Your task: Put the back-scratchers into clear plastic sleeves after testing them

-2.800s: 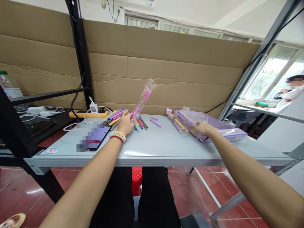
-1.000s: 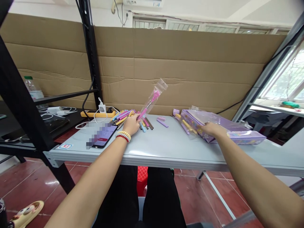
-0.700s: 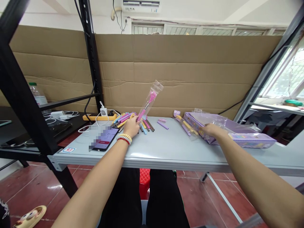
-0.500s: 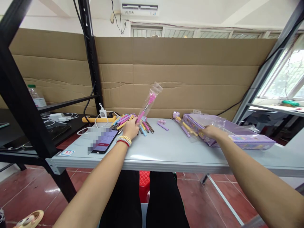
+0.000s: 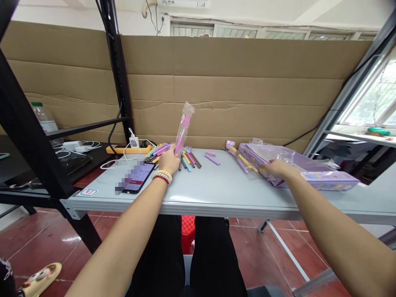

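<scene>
My left hand (image 5: pixel 168 161) is closed around the handle of a pink back scratcher (image 5: pixel 185 126) in a clear plastic sleeve, which stands nearly upright above the table. Behind and beside that hand lies a pile of similar back scratchers (image 5: pixel 159 150) in purple, yellow, blue and pink. More of them (image 5: pixel 192 160), some with dark handles, fan out to its right. My right hand (image 5: pixel 276 169) grips the near left side of a purple box (image 5: pixel 329 179) with clear plastic over it; its fingertips are partly hidden. Left of the box lie wrapped purple and yellow pieces (image 5: pixel 243 161).
A phone (image 5: pixel 139 178) lies left of my left hand, with a yellow power strip (image 5: pixel 126 149) and white cable behind. A purple piece (image 5: pixel 212 160) and small pink pieces (image 5: pixel 211 154) lie mid-table. Cardboard (image 5: pixel 235 90) walls the back; a black shelf post (image 5: pixel 117 74) stands left.
The wrapped pink back scratcher has swung left and more upright in my left hand. My right hand stays at the purple box. The view has tilted slightly down.
</scene>
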`<state>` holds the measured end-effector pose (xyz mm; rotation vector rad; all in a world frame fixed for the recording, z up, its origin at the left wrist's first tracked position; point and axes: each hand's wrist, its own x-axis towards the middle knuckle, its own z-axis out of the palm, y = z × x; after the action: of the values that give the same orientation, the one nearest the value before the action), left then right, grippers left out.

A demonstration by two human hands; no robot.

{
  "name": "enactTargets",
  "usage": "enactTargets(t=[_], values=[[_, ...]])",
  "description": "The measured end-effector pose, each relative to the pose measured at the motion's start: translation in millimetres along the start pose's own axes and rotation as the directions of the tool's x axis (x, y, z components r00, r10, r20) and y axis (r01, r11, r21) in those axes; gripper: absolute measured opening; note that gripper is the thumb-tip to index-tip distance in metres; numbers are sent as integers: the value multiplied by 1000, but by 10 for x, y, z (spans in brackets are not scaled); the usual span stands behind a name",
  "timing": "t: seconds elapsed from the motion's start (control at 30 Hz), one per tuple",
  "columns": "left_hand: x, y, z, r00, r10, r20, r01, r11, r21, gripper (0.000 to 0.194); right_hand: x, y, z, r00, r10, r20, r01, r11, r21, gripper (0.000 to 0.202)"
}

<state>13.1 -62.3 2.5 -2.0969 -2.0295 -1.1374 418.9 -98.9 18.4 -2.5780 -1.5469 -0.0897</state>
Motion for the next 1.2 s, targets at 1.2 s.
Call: enactTargets(t=[1.2], values=[[12, 4, 10, 992, 94, 85, -91, 995, -39, 33, -167, -134, -38, 990, -137, 38, 142, 970, -199, 63]])
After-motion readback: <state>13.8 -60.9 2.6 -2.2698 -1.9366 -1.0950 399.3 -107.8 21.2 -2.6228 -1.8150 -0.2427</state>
